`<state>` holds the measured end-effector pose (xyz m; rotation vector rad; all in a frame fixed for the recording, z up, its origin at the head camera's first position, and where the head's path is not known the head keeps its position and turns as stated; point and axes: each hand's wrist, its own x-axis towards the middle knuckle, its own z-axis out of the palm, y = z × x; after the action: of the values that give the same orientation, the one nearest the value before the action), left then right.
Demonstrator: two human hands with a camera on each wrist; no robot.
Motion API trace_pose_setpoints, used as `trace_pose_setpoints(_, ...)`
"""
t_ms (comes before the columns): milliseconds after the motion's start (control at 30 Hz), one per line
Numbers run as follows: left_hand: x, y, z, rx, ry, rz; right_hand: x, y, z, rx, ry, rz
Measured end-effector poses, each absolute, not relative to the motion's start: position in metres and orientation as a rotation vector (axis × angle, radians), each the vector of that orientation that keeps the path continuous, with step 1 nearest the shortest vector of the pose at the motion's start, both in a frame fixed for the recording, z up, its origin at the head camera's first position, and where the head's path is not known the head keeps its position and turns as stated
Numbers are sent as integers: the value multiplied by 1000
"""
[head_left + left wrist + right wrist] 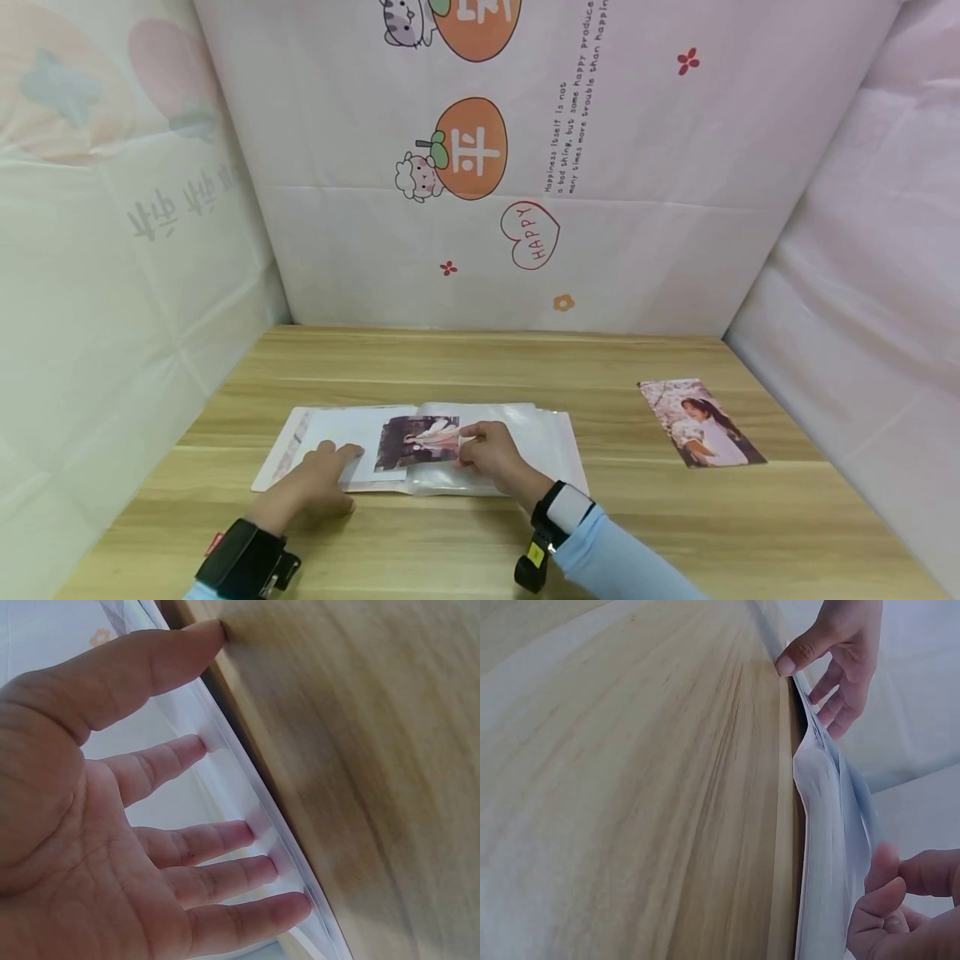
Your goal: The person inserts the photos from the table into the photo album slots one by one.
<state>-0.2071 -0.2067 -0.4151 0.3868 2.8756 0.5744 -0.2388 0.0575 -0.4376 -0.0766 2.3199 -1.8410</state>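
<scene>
An open photo album (551, 442) with clear sleeves lies on the wooden table. My right hand (491, 454) pinches the right end of a small dark photo (416, 442) showing a figure in pale clothes. That photo lies across the album's fold, over both pages. On the white left page (367, 423) rest the fingertips of my left hand (318, 479). Its spread fingers (225, 844) touch the page in the left wrist view, and its thumb reaches the tabletop by the album's edge. From the right wrist, my right thumb and fingers (885, 904) meet close above the album's edge.
Another photo (705, 425), of a person among pink blossoms, lies to the right on the wooden table (465, 367). White printed cloth (637, 167) stands behind the table and along both sides. Black camera straps (243, 558) wrap both wrists.
</scene>
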Motion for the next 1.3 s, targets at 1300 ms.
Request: trace_pose_setpoints(1300,-205,-207,-414,368,2877,595,-223,15,-423,-372,1959,-1843)
